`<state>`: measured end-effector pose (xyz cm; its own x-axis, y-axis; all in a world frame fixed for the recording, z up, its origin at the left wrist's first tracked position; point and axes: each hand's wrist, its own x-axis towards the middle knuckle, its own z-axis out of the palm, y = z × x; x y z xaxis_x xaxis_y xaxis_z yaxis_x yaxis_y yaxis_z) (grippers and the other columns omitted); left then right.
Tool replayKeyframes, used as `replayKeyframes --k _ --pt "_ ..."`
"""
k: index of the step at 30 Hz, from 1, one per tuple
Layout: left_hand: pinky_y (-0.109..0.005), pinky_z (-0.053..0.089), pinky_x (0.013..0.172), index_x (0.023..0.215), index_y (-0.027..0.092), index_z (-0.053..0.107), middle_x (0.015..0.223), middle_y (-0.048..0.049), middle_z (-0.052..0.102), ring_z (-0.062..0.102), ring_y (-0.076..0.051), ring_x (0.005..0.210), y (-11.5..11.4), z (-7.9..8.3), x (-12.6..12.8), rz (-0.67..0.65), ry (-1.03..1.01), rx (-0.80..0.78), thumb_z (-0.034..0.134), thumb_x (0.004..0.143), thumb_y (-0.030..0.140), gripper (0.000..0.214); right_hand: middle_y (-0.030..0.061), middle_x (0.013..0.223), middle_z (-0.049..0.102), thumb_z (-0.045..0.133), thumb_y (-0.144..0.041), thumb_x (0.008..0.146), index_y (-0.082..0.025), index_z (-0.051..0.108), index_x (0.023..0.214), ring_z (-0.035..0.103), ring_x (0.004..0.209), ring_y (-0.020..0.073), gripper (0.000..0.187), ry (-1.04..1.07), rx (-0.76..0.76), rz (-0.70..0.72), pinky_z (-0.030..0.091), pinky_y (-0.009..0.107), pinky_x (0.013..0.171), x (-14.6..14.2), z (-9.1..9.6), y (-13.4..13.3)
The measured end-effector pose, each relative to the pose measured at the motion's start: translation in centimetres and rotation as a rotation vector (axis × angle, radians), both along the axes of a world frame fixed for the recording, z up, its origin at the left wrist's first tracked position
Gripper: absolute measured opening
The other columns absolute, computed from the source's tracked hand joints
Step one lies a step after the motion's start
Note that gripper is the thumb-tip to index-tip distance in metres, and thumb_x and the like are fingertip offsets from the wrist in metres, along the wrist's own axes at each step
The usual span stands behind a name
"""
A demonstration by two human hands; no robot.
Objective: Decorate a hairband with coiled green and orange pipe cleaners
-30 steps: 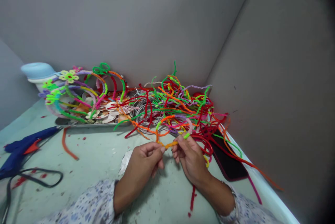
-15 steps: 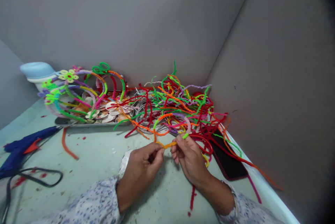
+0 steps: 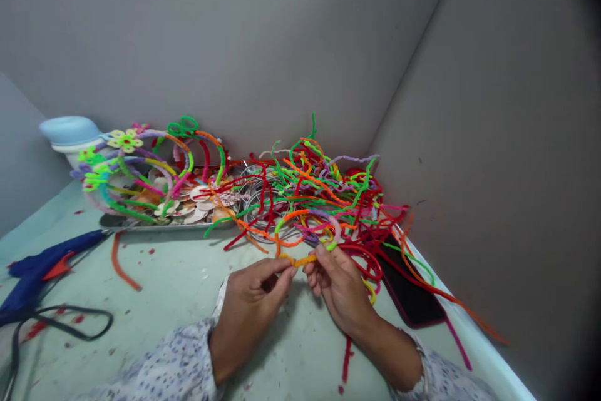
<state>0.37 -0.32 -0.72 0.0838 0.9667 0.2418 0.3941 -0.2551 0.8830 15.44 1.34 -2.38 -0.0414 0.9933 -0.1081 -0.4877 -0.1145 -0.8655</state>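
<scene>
Both my hands pinch a multicoloured pipe cleaner ring low over the table; its sections are orange, green, lilac, pink and yellow-orange. My left hand grips the yellow-orange stretch between thumb and forefinger at the ring's near left. On the near right, my right hand holds it where yellow-orange meets light green, with the other fingers curled in. Just behind the ring spreads a tangled heap of pipe cleaners in many colours. Red pipe cleaner loops lie beside my right hand.
A metal tray of shells carries several headbands with fuzzy flowers. Coiled wire lies beside it. At left are a blue glue gun with a dark cord and a blue-lidded tub. A phone lies near the right edge.
The view has tilted slightly, so things sit a little lower in the picture. My hands keep nearly the same pinch on the ring.
</scene>
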Motion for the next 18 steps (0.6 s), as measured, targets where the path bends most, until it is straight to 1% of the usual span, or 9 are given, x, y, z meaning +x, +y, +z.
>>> replayKeyframes --k 1,7,11,13,18 --pt "-0.02 0.046 0.053 0.085 0.019 0.07 0.073 -0.0012 0.068 0.058 -0.012 0.058 -0.04 0.05 -0.03 -0.005 0.008 0.029 0.058 0.08 0.027 0.015 -0.0003 0.059 0.063 0.062 -0.041 0.08 -0.015 0.054 0.074 0.052 0.045 0.0068 0.027 0.007 -0.004 0.002 0.04 0.014 0.037 -0.01 0.06 -0.02" --pt "-0.021 0.046 0.058 0.084 0.017 0.07 0.071 -0.0027 0.067 0.059 -0.012 0.061 -0.14 0.57 -0.17 -0.071 0.06 0.156 0.057 0.081 0.022 0.013 0.0 0.058 0.062 0.063 -0.044 0.077 -0.015 0.055 0.072 0.053 0.044 0.0072 0.031 0.05 -0.018 0.041 0.039 0.014 0.036 -0.11 0.19 -0.03" --pt "-0.021 0.048 0.062 0.085 0.018 0.07 0.076 -0.004 0.069 0.061 -0.013 0.066 -0.34 0.82 -0.2 -0.086 0.074 0.176 0.057 0.081 0.022 0.014 0.0 0.058 0.061 0.064 -0.045 0.076 -0.015 0.057 0.073 0.052 0.044 0.0068 0.031 0.069 -0.031 0.059 0.038 0.014 0.036 -0.04 0.16 0.06" --pt "-0.021 0.048 0.06 0.086 0.018 0.071 0.077 -0.0038 0.07 0.061 -0.013 0.065 -0.34 0.78 -0.1 -0.07 0.054 0.125 0.058 0.081 0.024 0.015 0.0001 0.058 0.062 0.064 -0.045 0.076 -0.015 0.057 0.073 0.052 0.044 0.0069 0.031 0.076 -0.039 0.064 0.038 0.014 0.036 0.04 0.11 0.13" --pt "-0.019 0.047 0.047 0.086 0.016 0.069 0.066 -0.0017 0.068 0.058 -0.011 0.049 0.08 0.63 0.49 -0.015 -0.134 -0.176 0.06 0.078 0.03 0.019 0.0004 0.06 0.062 0.062 -0.042 0.079 -0.015 0.056 0.075 0.054 0.046 0.0071 0.028 0.058 -0.023 0.05 0.039 0.014 0.038 0.13 -0.06 0.28"
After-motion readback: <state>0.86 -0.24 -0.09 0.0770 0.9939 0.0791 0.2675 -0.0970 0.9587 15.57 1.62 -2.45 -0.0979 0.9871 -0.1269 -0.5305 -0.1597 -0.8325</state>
